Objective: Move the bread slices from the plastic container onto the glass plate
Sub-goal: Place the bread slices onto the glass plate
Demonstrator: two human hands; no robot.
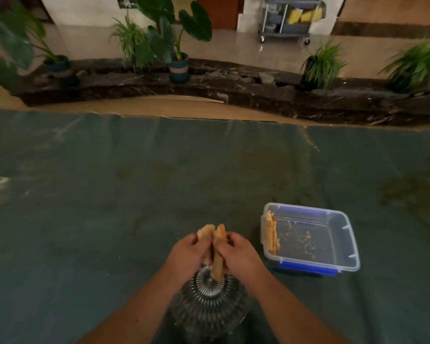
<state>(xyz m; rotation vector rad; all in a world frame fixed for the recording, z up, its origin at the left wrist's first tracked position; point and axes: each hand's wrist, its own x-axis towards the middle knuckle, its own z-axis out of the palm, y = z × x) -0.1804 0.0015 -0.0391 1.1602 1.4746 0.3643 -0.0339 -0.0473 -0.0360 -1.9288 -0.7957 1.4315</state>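
Note:
Both of my hands hold toasted bread slices (218, 244) upright on edge above the ribbed glass plate (209, 304) near the table's front. My left hand (188, 254) grips the slice on the left. My right hand (236, 254) grips the slice on the right, whose lower end reaches down to the plate's middle. To the right stands the clear plastic container (343, 244) with blue clips. A few more bread slices (271, 233) lean against its left wall, and crumbs lie on its bottom.
A dark green cloth (134, 194) covers the table. Beyond its far edge runs a dark marble ledge (233, 90) with potted plants. A cart (287, 18) stands at the back right.

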